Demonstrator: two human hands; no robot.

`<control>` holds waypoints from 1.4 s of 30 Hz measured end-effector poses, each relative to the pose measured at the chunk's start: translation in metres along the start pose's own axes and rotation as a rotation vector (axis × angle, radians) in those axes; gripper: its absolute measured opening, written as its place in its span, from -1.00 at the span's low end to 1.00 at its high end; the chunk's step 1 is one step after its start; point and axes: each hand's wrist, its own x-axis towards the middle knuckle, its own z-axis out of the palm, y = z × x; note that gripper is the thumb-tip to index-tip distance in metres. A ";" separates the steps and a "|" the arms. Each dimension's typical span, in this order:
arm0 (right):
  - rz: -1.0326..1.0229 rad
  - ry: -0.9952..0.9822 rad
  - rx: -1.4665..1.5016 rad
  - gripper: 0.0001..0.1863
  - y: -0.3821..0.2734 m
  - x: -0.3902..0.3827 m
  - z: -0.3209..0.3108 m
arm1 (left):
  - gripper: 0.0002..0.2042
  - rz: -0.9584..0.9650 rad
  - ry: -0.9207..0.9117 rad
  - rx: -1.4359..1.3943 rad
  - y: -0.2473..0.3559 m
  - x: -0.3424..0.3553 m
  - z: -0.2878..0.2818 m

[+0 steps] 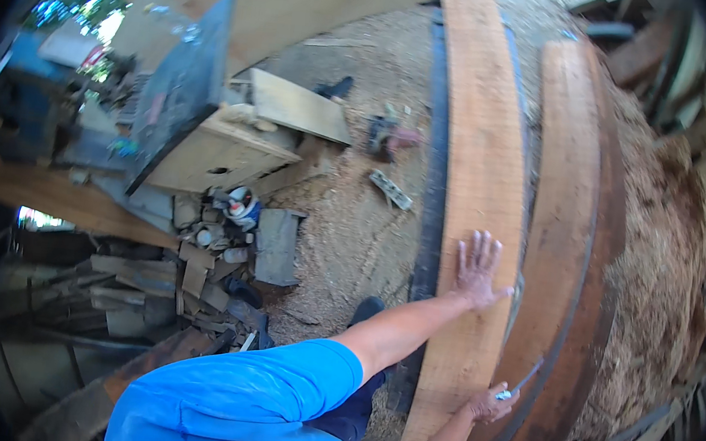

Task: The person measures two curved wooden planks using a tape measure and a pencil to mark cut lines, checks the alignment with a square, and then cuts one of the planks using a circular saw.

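The long board (483,131) stretches away beneath the person's left hand (477,272), a second plank (568,157) lying just right of it. That left hand rests flat, fingers spread wide. By the board's right edge, the right hand (488,404) curls around a thin tool (526,376), tip pointing away.

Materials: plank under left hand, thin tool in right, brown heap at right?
Plank: likely bare wood; matte, tan, grain-like marks.
Tool: possibly metal; thin and grey, finish too blurred to tell.
Heap: probably sawdust or shavings; loose, matte, brown.
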 end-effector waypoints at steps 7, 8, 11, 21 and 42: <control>-0.167 0.183 0.329 -0.50 0.023 0.000 0.012 | -0.35 0.216 -0.335 -0.604 -0.101 -0.121 -0.061; -0.131 0.234 0.389 -0.49 0.035 0.020 0.010 | -0.39 0.298 -0.381 -0.632 -0.108 -0.148 -0.069; -0.123 0.220 0.563 -0.54 0.050 -0.015 -0.011 | -0.41 -0.016 -0.765 -0.473 -0.179 -0.260 -0.101; 0.241 -0.940 1.124 -0.72 0.013 -0.263 -0.162 | -0.21 -0.093 -0.771 -0.668 -0.164 -0.399 -0.169; 0.486 -0.341 1.513 -0.97 0.002 -0.196 -0.301 | -0.46 0.565 -0.950 0.083 -0.164 -0.294 -0.253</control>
